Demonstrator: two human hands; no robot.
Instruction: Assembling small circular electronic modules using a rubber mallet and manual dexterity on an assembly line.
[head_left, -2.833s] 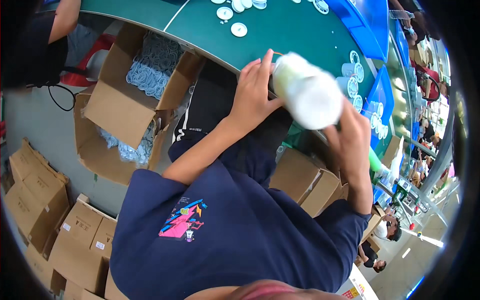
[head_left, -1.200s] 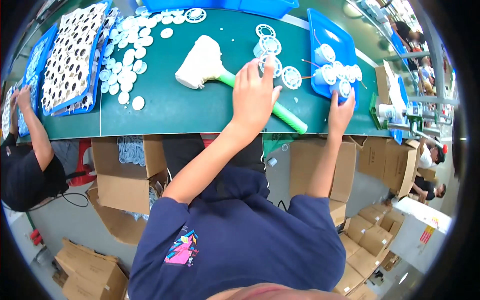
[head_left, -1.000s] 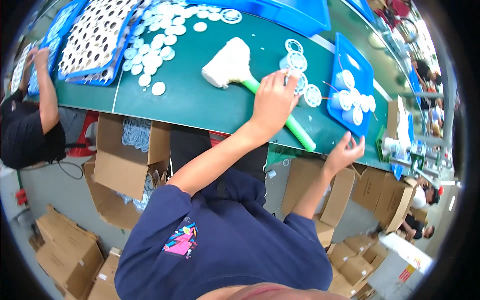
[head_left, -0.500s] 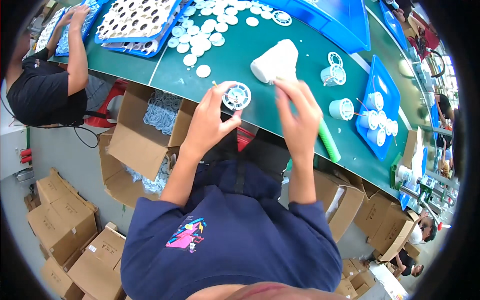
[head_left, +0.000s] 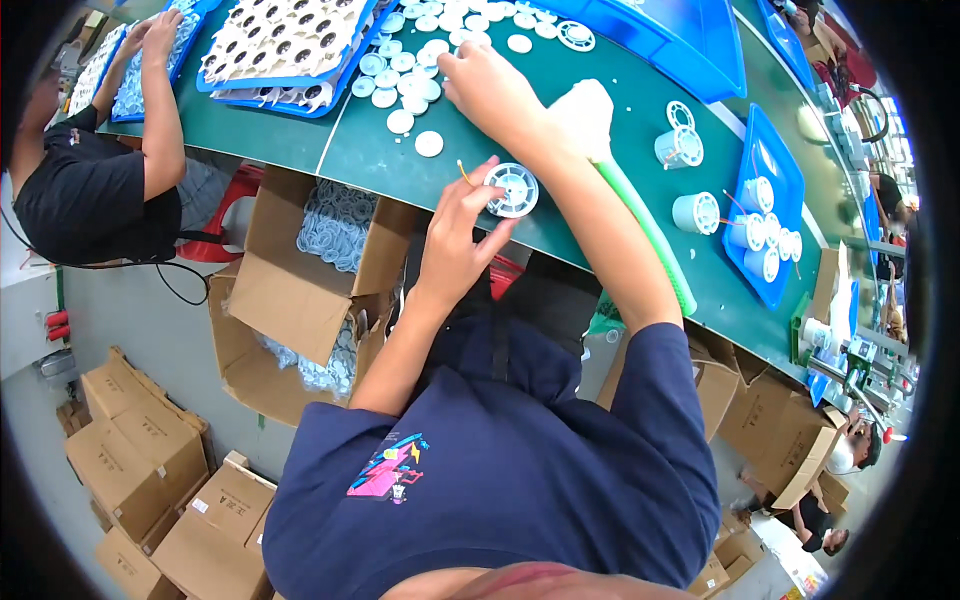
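Observation:
My left hand (head_left: 455,240) grips a round, pale blue-and-white plastic housing (head_left: 518,192) with spokes and a central hub, its face turned up. A short yellowish wire (head_left: 463,171) sticks out beside my fingers. Across the bench reaches my right hand (head_left: 497,95), over the near right side of a spread of flat, round pale discs (head_left: 403,88). Its fingers bend down toward the discs; the fingertips are hidden, so I cannot see whether they hold one. Under my right forearm lies a white, wrapped-looking object (head_left: 585,112), with a ribbed green tube (head_left: 650,230) running from it toward the bench edge.
Stacked blue trays of white parts (head_left: 275,50) stand at the far left, near a co-worker (head_left: 95,185). To the right are loose cylindrical housings (head_left: 695,213) and a blue tray (head_left: 790,200) with several more. Below the bench edge, an open carton (head_left: 290,260) holds pale rings.
My right hand has moved from beside the white object, forward and left to the discs. My left hand still holds the housing, with a finger now on its face. The view has shifted slightly.

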